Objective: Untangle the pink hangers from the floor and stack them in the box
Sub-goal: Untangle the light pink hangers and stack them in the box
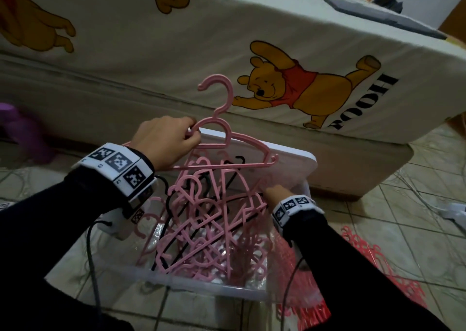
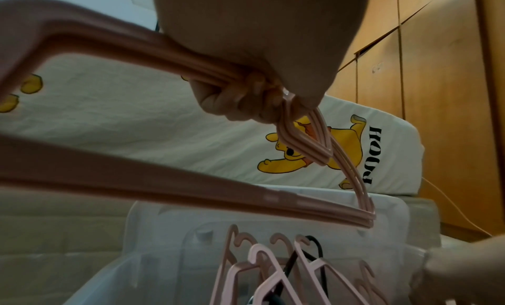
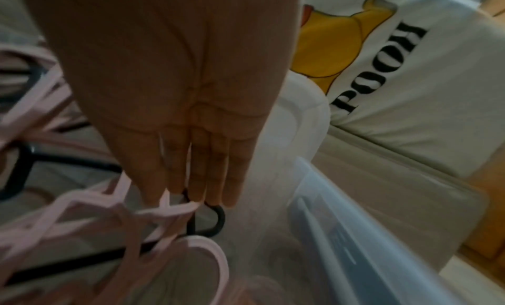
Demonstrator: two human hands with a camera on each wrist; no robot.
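My left hand (image 1: 187, 135) grips a small stack of pink hangers (image 1: 248, 142) near the neck and holds them upright above the clear plastic box (image 1: 201, 286). In the left wrist view the fingers (image 2: 240, 100) curl round the bunched hangers (image 2: 164, 193). Inside the box lies a tangle of pink hangers (image 1: 201, 219) mixed with a few black hangers (image 1: 234, 177). My right hand (image 1: 277, 192) reaches into the box's right side. Its straight fingers (image 3: 191, 180) touch a pink hanger (image 3: 169, 211) next to a black hanger hook (image 3: 216, 221).
A bed with a bear-print sheet (image 1: 277, 53) stands just behind the box. The white lid (image 1: 295, 158) leans at the box's far side. Red hangers (image 1: 365, 255) lie on the tiled floor at right. A purple object (image 1: 20, 129) sits at left. Wooden wardrobe doors (image 2: 437, 93) are beyond.
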